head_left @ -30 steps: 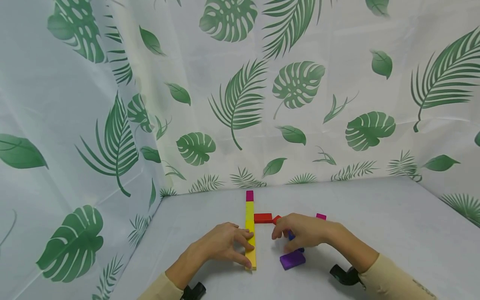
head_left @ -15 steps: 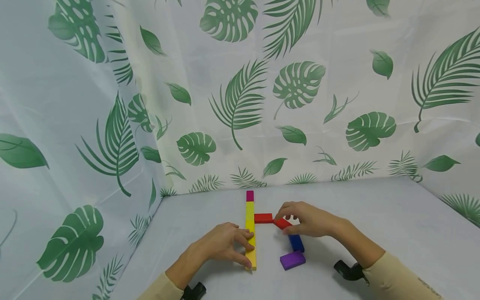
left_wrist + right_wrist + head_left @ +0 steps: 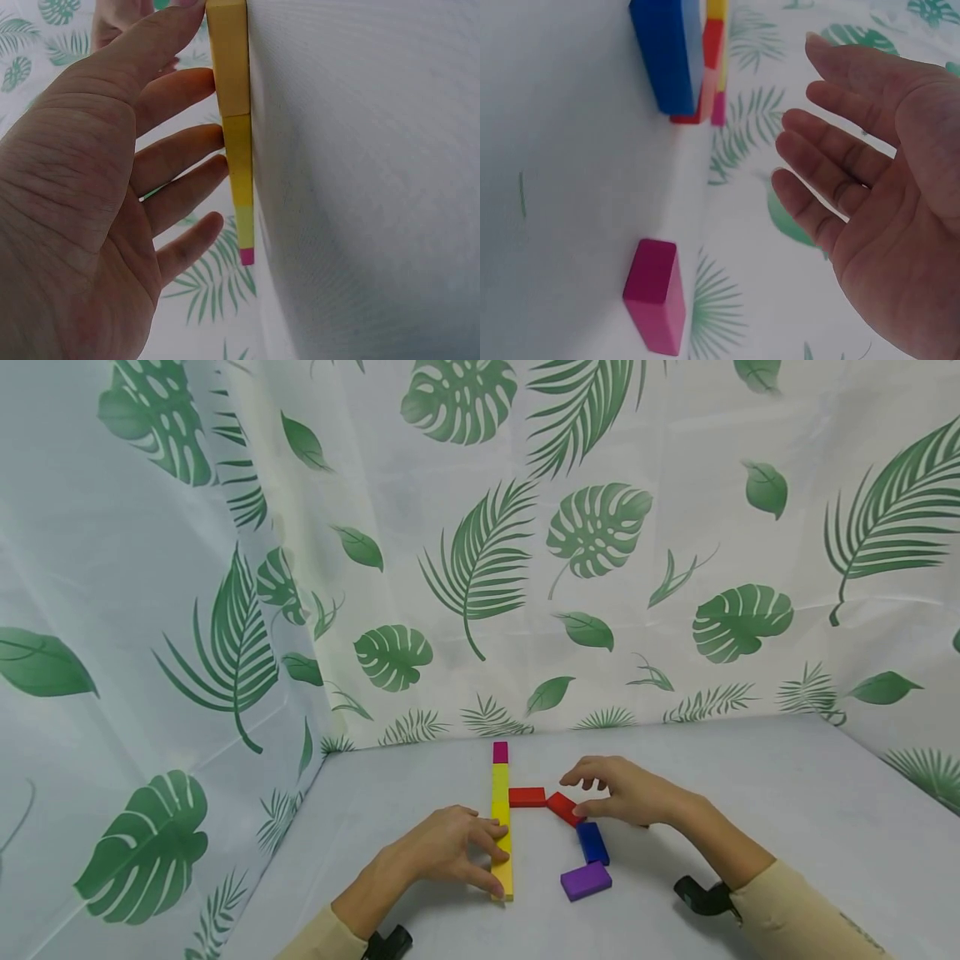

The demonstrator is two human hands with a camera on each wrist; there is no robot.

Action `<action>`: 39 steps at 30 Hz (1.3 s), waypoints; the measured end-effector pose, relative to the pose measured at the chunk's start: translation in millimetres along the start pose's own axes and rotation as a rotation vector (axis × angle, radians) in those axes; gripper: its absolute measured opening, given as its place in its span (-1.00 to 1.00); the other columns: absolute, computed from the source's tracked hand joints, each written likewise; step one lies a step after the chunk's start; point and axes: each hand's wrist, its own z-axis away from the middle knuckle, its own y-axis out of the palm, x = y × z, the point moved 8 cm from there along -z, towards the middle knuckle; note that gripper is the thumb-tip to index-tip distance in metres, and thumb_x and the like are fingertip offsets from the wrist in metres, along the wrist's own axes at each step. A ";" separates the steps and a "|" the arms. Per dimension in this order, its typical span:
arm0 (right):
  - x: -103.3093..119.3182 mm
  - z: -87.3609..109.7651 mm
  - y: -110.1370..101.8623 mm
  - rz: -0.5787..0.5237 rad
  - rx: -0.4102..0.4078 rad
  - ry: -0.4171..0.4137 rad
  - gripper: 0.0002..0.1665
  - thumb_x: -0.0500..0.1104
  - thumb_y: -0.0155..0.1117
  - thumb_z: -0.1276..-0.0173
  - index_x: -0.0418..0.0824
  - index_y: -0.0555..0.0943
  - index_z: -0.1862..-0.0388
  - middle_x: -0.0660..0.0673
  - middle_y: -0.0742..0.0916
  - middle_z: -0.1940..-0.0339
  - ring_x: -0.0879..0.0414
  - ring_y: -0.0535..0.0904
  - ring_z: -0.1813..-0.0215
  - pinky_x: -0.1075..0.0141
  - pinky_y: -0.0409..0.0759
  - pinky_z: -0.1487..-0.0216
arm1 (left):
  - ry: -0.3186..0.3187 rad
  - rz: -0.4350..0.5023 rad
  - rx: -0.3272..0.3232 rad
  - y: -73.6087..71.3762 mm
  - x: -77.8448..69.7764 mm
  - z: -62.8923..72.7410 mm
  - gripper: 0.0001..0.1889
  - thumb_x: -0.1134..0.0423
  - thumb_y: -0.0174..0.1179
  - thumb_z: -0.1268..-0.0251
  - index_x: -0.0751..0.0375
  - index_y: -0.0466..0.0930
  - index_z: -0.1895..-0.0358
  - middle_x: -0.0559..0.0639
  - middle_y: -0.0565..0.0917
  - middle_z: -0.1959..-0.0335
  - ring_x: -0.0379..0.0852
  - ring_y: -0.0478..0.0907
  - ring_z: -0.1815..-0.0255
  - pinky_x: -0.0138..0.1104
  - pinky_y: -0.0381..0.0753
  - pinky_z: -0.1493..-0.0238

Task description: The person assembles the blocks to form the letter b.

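My left hand (image 3: 450,847) rests with relaxed, spread fingers against a straight row of yellow blocks (image 3: 500,785). In the left wrist view, thumb and fingertips lie along the side of the orange-yellow block (image 3: 231,67) and the yellow block (image 3: 240,161). A magenta block (image 3: 500,752) tops the row at its far end. From the row's right side a red block (image 3: 527,797) extends, followed by a slanted red block (image 3: 561,807), a blue block (image 3: 592,843) and a purple block (image 3: 586,882). My right hand (image 3: 630,793) hovers beside the slanted red block, fingers loosely bent, holding nothing.
Another magenta block (image 3: 652,292) stands on the white tabletop in the right wrist view; my right hand hides it in the head view. A leaf-patterned curtain (image 3: 480,568) borders the table at the back and sides.
My right hand has moved from over the blue block, back past the slanted red block and to the right, uncovering both. The left hand and the blocks have stayed in place.
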 end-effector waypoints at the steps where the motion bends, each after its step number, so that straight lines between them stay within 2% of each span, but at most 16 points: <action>1: -2.3 0.2 -0.4 0.006 -0.005 0.000 -0.53 0.02 0.47 -0.40 0.05 0.67 -0.26 -0.06 0.75 -0.15 -0.02 0.63 -0.13 0.03 0.73 -0.09 | -0.001 0.002 -0.001 -0.1 0.0 0.0 -0.46 -0.45 0.40 -0.05 -0.30 0.83 -0.03 -0.22 0.68 -0.29 -0.34 0.55 -0.39 -0.14 0.52 -0.46; 9: -16.8 2.1 -3.2 0.008 -0.009 0.018 -0.47 0.04 0.46 -0.40 -0.11 0.65 -0.28 -0.08 0.75 -0.15 -0.08 0.63 -0.16 0.08 0.70 -0.10 | -0.003 0.008 -0.011 -0.5 0.8 0.2 -0.47 -0.45 0.41 -0.04 -0.31 0.83 -0.02 -0.22 0.68 -0.29 -0.35 0.55 -0.38 -0.14 0.53 -0.45; 16: -20.8 4.4 -5.5 -0.016 0.002 0.020 -0.51 0.00 0.46 -0.40 -0.06 0.66 -0.26 -0.15 0.74 -0.17 -0.14 0.64 -0.17 -0.04 0.69 -0.13 | 0.025 -0.001 -0.017 0.2 -1.0 0.7 -0.47 -0.43 0.41 -0.07 -0.27 0.83 -0.03 -0.19 0.68 -0.30 -0.32 0.55 -0.39 -0.16 0.51 -0.47; 25: -28.9 8.0 -8.8 -0.015 0.007 0.037 -0.48 0.03 0.45 -0.40 -0.14 0.66 -0.26 -0.15 0.75 -0.16 -0.18 0.64 -0.17 -0.13 0.68 -0.16 | 0.022 0.005 -0.008 -0.4 -0.8 0.2 -0.46 -0.44 0.40 -0.07 -0.27 0.83 -0.04 -0.19 0.67 -0.30 -0.32 0.54 -0.40 -0.17 0.51 -0.47; 39: -33.5 10.0 -7.9 -0.022 0.040 0.077 -0.52 -0.02 0.47 -0.38 -0.13 0.69 -0.24 -0.11 0.74 -0.16 -0.14 0.62 -0.19 -0.15 0.67 -0.18 | 0.001 0.013 -0.004 0.4 0.9 0.7 -0.46 -0.44 0.40 -0.06 -0.29 0.83 -0.04 -0.20 0.67 -0.31 -0.34 0.53 -0.40 -0.16 0.49 -0.48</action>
